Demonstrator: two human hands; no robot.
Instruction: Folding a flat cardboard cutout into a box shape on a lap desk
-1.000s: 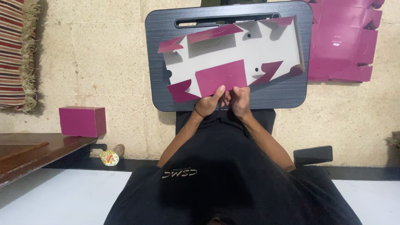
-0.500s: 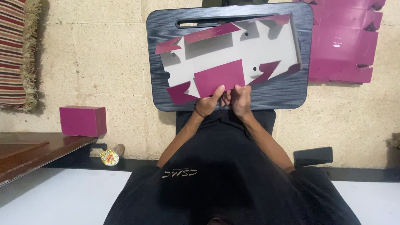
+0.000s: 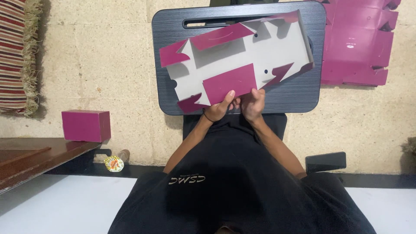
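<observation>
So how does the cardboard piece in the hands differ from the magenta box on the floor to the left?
The cardboard blank is flat and unfolded, with flaps sticking out; the closed box is folded into a block. The blank shows its grey inner face with magenta flaps; the box shows only magenta. The blank lies on the dark lap tray, gripped at its near edge by the left hand and right hand; the box sits untouched. Both share the magenta colour.
</observation>
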